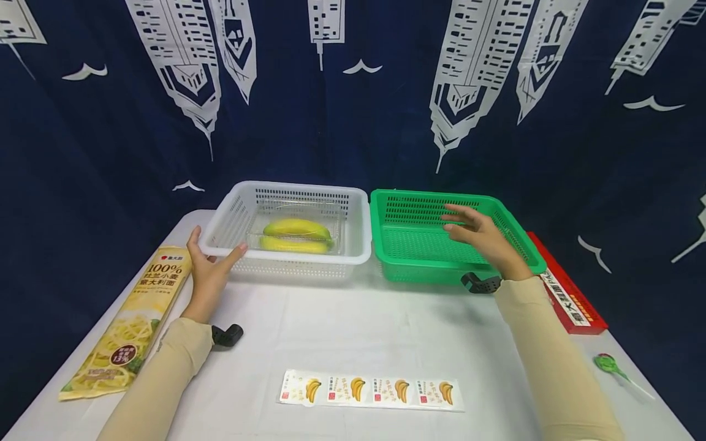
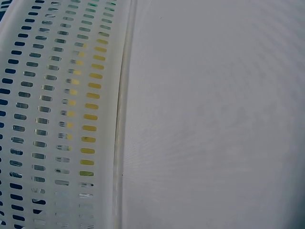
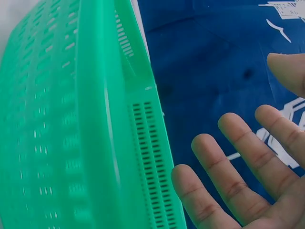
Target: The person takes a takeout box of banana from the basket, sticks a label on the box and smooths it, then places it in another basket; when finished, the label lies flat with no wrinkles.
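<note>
Apparently right fingers (image 3: pixel 231 176) over green basket (image 1: pixel 415 273)

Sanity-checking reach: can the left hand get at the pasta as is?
Probably yes: the left hand is at a corner of the white basket; the pasta lies close by, with nothing on top.

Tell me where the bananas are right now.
In the head view, left of centre, the bananas lie in the white basket with a clear container, beside the green basket.
</note>
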Demonstrator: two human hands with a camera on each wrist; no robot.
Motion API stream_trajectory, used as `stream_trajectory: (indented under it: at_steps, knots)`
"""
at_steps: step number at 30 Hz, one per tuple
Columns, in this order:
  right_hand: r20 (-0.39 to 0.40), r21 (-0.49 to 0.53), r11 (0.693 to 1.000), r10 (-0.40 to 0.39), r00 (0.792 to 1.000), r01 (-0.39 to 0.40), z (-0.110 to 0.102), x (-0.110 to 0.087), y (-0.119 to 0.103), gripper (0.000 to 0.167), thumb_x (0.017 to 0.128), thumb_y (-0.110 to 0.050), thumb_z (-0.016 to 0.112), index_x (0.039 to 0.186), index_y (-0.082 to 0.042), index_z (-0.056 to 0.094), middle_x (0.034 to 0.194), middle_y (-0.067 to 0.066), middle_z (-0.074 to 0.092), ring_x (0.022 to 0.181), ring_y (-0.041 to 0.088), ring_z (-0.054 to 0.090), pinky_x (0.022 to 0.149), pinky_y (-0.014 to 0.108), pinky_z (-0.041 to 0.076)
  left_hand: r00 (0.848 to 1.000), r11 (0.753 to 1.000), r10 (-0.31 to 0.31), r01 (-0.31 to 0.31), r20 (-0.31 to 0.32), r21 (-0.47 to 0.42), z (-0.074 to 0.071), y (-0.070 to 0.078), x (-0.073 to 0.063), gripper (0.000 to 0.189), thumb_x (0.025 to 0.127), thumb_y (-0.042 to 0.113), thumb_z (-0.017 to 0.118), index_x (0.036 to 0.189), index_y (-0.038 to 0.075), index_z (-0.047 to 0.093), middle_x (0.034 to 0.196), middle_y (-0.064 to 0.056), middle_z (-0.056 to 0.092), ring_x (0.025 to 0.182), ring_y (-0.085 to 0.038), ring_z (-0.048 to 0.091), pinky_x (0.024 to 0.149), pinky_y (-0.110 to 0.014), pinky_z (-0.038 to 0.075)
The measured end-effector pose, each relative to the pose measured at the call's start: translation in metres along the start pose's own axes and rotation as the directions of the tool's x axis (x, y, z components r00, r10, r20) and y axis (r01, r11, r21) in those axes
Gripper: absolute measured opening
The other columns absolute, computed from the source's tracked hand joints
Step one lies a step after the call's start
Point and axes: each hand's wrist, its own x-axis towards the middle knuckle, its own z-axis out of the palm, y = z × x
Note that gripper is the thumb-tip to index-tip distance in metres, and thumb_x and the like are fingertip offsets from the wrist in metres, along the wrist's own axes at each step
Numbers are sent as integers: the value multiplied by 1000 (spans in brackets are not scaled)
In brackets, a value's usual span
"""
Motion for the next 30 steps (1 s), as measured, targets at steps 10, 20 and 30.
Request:
stream_trajectory:
  at_steps: [10,20,30]
  knots:
    - [41,58,998,-1,999,-1,21,19,-6,64,111,-21,63,166,-3,37,164,28,43,147,37,49,108,30,54,1000,1000,0,0,0,-20,-1,-2,-1,106,102,19,76,173,29,-2,172,-15,28,156,-31,33,127,-46,29]
    - [117,126,991,29,993,-44,42,45,-14,61,112,-16,61,166,-1,36,165,25,43,151,47,43,120,57,42,1000,1000,-9,9,7,-6,-1,-1,1,105,102,21,76,173,28,-2,173,-14,27,153,-30,36,123,-42,35]
    - [170,130,988,55,984,-77,60,61,-21,59,113,-13,59,166,-1,37,165,26,43,142,38,53,119,57,44,1000,1000,-1,2,20,-27,-1,-3,3,103,102,18,76,173,24,2,174,-15,25,158,-33,33,126,-45,35]
